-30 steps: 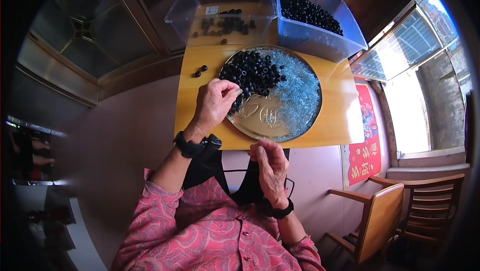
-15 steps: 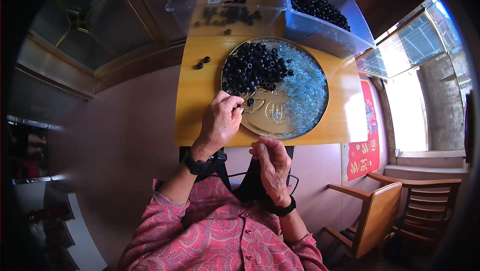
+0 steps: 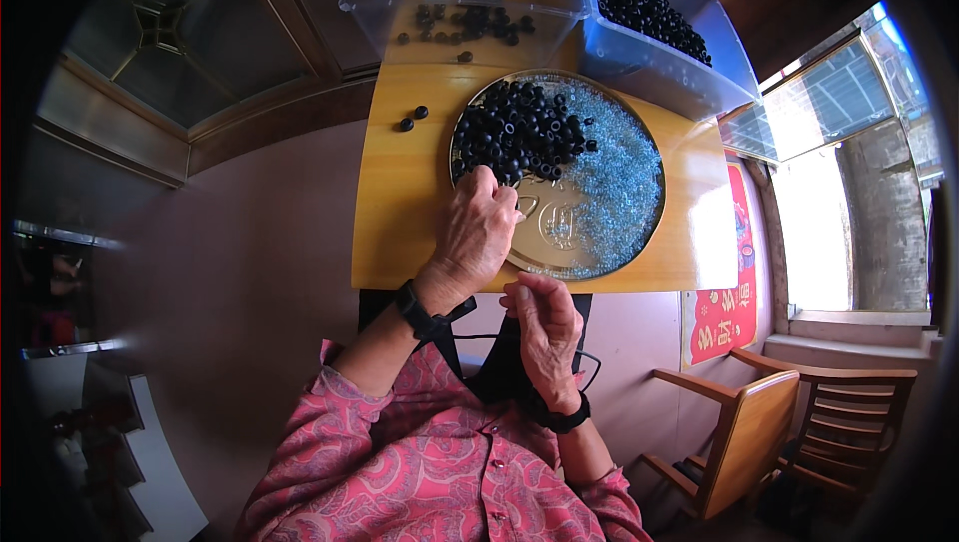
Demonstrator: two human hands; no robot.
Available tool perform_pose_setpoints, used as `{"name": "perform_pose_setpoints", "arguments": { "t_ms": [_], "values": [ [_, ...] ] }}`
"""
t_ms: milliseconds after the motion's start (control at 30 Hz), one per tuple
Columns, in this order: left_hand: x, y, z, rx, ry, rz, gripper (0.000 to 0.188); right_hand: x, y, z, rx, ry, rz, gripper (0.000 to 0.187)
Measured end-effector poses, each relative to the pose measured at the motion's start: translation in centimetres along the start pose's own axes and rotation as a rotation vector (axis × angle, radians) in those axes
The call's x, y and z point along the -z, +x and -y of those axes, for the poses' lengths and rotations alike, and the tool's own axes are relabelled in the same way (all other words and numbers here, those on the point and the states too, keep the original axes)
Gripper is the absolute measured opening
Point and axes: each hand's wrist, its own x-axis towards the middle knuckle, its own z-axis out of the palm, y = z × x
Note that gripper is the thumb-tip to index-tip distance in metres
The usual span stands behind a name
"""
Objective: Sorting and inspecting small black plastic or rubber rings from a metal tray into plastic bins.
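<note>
A round gold metal tray (image 3: 539, 248) holds a heap of small black round pieces (image 3: 514, 127), some of them hollow like caps, on its left. Tiny clear-blue beads (image 3: 614, 177) cover its right side. Over the tray's near-left part is my left hand (image 3: 470, 237), its fingers curled together at the lower edge of the black heap. Whatever its fingertips pinch is hidden beneath the hand. Just off the table's front edge, my right hand (image 3: 546, 327) has thumb and fingers drawn together. Anything between them is too small to make out.
Two black pieces (image 3: 407, 124) lie on the yellow wooden table (image 3: 390, 212) left of the tray. A clear plastic bin (image 3: 470, 37) stands behind, with black pieces showing through it. Beside it is another bin (image 3: 659, 72) full of them. Wooden chairs (image 3: 759, 432) stand at right.
My left hand has moved slightly right and farther forward, its fingers turning down by the black heap. My right hand has stayed almost where it was. The whole view has shifted a little.
</note>
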Motion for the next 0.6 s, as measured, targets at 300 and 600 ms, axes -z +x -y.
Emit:
{"name": "perform_pose_setpoints", "arguments": {
  "t_ms": [300,600],
  "values": [
    [1.7,-3.6,-2.3,0.035,-0.527,-0.001,0.024,0.4,0.6,1.1,0.05,0.124,-0.139,0.019],
    [2.9,-6.3,-2.4,0.109,-0.766,0.028,0.023,1.1,0.5,1.2,-0.052,0.268,-0.003,0.022]
  ]
}}
